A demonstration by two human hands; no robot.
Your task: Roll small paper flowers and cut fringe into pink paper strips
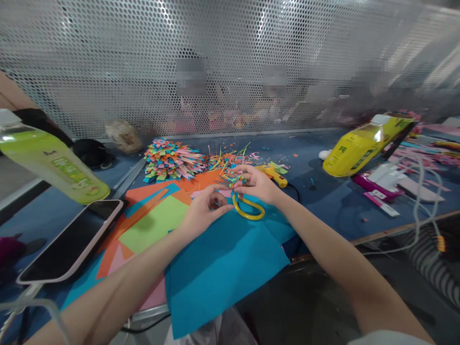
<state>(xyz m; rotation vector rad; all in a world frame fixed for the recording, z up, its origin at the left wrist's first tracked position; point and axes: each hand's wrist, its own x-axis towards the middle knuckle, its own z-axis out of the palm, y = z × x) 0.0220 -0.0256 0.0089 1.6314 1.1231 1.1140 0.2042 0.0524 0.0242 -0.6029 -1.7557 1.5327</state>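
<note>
My right hand [257,184] has its fingers closed round a small cluster of coloured paper bits [237,181]. Below those fingers hangs a yellow loop handle [251,215], over a large blue paper sheet [223,268]. Just to the left, my left hand [206,207] has its thumb and fingers curled but apart, with nothing visible between them. Green paper [158,223] and orange paper [206,181] lie beneath and beside the hands. Behind my right hand rests a yellow glue gun [275,176].
A spiky ball of folded paper [170,160] stands behind, beside paper scraps [230,158]. A phone [74,242] and a green bottle [53,160] are at the left. A yellow bottle [354,148], purple box [379,187] and white cable [419,206] occupy the right. Perforated metal [230,43] borders the back.
</note>
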